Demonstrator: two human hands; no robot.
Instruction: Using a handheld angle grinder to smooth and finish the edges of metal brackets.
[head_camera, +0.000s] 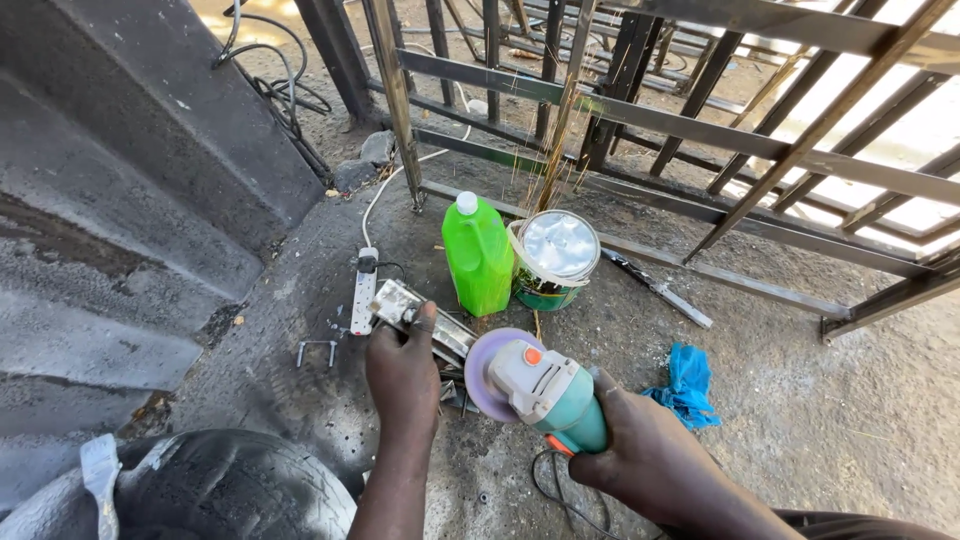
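My right hand (648, 450) grips a teal and grey angle grinder (548, 392) with a pale purple disc (490, 372) facing left. My left hand (403, 372) holds a shiny metal piece (400, 303) down on the concrete ground, right beside the disc. More small metal parts lie under and around that hand, partly hidden by it. The grinder's black cable (560, 495) loops on the ground below it.
A green plastic jug (478, 255) and a paint tin (555, 260) stand just beyond the hands. A white power strip (364, 292) lies to the left, a blue rag (686, 385) to the right. A dark metal gate frame (700, 130) stands behind, a tyre (225, 488) at lower left.
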